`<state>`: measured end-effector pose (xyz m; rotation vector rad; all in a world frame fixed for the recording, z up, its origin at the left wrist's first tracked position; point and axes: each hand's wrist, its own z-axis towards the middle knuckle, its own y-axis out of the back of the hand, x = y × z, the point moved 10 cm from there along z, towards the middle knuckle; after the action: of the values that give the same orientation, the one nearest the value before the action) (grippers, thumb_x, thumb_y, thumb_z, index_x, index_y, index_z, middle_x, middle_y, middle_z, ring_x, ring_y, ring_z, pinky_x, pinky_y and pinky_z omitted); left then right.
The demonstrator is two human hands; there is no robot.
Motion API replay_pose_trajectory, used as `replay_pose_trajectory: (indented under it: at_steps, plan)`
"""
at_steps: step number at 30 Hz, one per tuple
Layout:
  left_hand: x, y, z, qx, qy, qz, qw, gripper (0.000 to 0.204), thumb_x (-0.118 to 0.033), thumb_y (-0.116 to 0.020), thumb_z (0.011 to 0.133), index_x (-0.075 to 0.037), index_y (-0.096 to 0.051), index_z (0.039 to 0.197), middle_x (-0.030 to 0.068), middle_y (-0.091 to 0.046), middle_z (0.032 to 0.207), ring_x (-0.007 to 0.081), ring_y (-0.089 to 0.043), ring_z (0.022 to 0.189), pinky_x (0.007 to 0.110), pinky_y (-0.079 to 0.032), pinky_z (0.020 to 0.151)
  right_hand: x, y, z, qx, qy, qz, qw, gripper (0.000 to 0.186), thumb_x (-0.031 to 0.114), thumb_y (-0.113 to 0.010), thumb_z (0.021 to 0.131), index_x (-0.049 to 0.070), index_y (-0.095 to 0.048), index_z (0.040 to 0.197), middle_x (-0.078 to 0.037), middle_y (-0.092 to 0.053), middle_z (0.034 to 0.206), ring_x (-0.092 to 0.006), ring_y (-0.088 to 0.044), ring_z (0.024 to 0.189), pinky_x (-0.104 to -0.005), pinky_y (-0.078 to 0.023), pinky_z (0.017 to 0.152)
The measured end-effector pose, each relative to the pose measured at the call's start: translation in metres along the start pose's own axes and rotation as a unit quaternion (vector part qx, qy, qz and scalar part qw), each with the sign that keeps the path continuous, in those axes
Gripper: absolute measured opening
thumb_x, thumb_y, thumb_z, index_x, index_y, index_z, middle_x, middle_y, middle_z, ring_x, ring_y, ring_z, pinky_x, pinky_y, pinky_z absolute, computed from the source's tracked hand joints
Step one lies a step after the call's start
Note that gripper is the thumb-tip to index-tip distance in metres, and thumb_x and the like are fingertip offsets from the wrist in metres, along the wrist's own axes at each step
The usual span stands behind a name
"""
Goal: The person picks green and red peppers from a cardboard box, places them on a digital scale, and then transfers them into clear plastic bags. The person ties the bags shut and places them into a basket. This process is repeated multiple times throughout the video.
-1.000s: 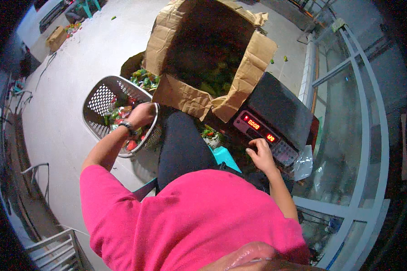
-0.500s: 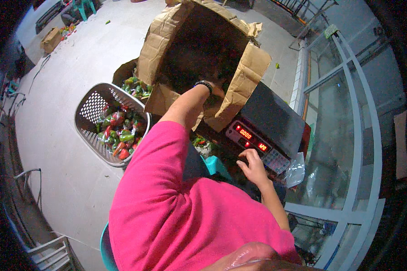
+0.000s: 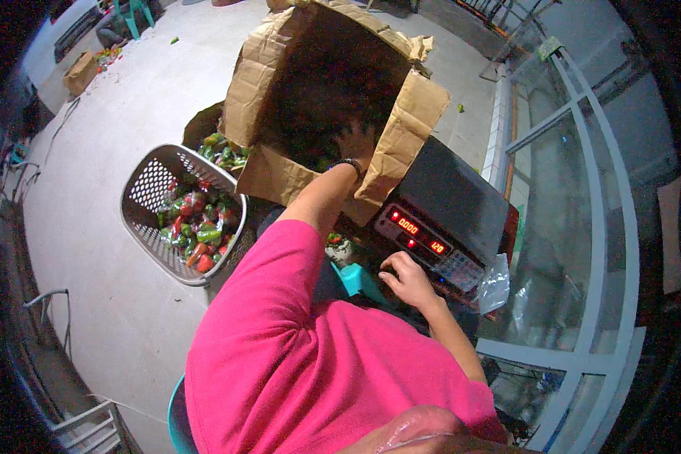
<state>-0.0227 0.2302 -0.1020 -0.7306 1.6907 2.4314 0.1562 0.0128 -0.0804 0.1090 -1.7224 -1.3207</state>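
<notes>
My left hand [image 3: 355, 144] reaches deep inside a large torn brown cardboard box [image 3: 416, 121]; its fingers are in shadow, and whether they grip any of the dim green produce there is unclear. My right hand [image 3: 404, 277] hovers at the front of a digital scale [image 3: 454, 197] with a lit red display, fingers loosely bent and apart, holding nothing. A clear plastic bag [image 3: 493, 281] lies at the scale's right end. To the left, a grey perforated basket [image 3: 136, 197] holds several bagged red and green peppers [image 3: 204, 234].
More bagged peppers [image 3: 223, 151] sit behind the basket. A glass-panelled frame [image 3: 583, 227] runs along the right. Far back left are a small box [image 3: 79, 74], scattered produce and a seated person [image 3: 117, 30] beside a teal chair [image 3: 136, 17]. A metal rack [image 3: 83, 424] stands lower left.
My left hand has left the pepper basket and moved right and up into the cardboard box. My right hand has shifted slightly left and down along the scale's front.
</notes>
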Motion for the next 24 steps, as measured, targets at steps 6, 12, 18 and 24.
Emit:
replay_pose_trajectory:
  at_steps: [6, 12, 18, 24]
  plan:
    - [-0.012, 0.001, 0.011, 0.074, -0.091, -0.014, 0.993, 0.062, -0.035, -0.058, 0.069, -0.009, -0.036, 0.121, 0.0165, -0.026, 0.129, 0.0383, -0.032, 0.112, 0.052, -0.03, 0.089, -0.006, -0.009, 0.005, 0.033, -0.032, 0.024, 0.999, 0.018, 0.018, -0.057, 0.075, 0.004, -0.052, 0.085, -0.013, -0.05, 0.085, -0.0293, -0.052, 0.08, -0.0355, -0.043, 0.069]
    - [0.015, 0.004, 0.086, 0.02, -0.14, -0.083, 0.986, 0.061, -0.04, -0.057, 0.07, -0.009, -0.038, 0.119, 0.0168, -0.036, 0.122, 0.035, -0.036, 0.11, 0.051, -0.032, 0.088, -0.02, -0.011, 0.006, 0.057, -0.055, 0.026, 0.997, 0.018, 0.017, -0.056, 0.075, 0.003, -0.053, 0.086, -0.013, -0.05, 0.084, -0.0278, -0.053, 0.078, -0.0349, -0.044, 0.068]
    - [0.061, -0.004, 0.133, 0.134, -0.092, -0.054, 0.985, 0.056, -0.04, -0.056, 0.071, -0.009, -0.04, 0.116, 0.0158, -0.038, 0.119, 0.0336, -0.038, 0.107, 0.049, -0.033, 0.087, -0.057, -0.008, -0.01, 0.045, -0.133, 0.061, 0.988, 0.018, 0.017, -0.057, 0.075, 0.003, -0.053, 0.085, -0.013, -0.051, 0.084, -0.029, -0.053, 0.077, -0.0342, -0.044, 0.066]
    - [0.072, -0.006, 0.154, 0.127, -0.047, -0.013, 0.991, 0.052, -0.039, -0.054, 0.073, -0.008, -0.042, 0.113, 0.0148, -0.04, 0.115, 0.0323, -0.04, 0.104, 0.048, -0.034, 0.085, -0.072, -0.016, -0.006, 0.051, -0.141, 0.076, 0.986, 0.018, 0.016, -0.057, 0.075, 0.002, -0.052, 0.085, -0.014, -0.051, 0.084, -0.0297, -0.052, 0.079, -0.0349, -0.044, 0.068]
